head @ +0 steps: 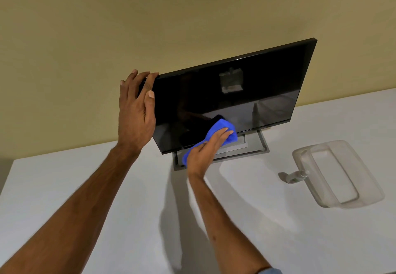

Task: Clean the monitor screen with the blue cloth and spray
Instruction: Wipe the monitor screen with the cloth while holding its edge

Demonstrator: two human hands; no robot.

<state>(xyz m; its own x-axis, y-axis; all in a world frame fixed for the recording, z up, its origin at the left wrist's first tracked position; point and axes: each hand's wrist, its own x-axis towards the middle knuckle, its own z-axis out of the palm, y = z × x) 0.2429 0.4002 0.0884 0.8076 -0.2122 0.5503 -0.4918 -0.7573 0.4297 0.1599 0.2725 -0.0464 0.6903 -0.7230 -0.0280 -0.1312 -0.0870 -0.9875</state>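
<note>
A black monitor [246, 93] stands on a grey stand [255, 147] on the white table [107, 198], its dark screen showing faint reflections. My left hand [135, 110] grips the monitor's upper left corner, fingers over the top edge and thumb on the front. My right hand [205, 151] presses a blue cloth [222, 127] flat against the lower middle of the screen, near the bottom edge. A small white spray bottle [296, 176] lies on its side on the table to the right, leaning against a clear tray.
A clear plastic tray [338, 173] sits at the right of the table. A yellow wall [128, 27] rises right behind the monitor. The table's left edge runs near the far left.
</note>
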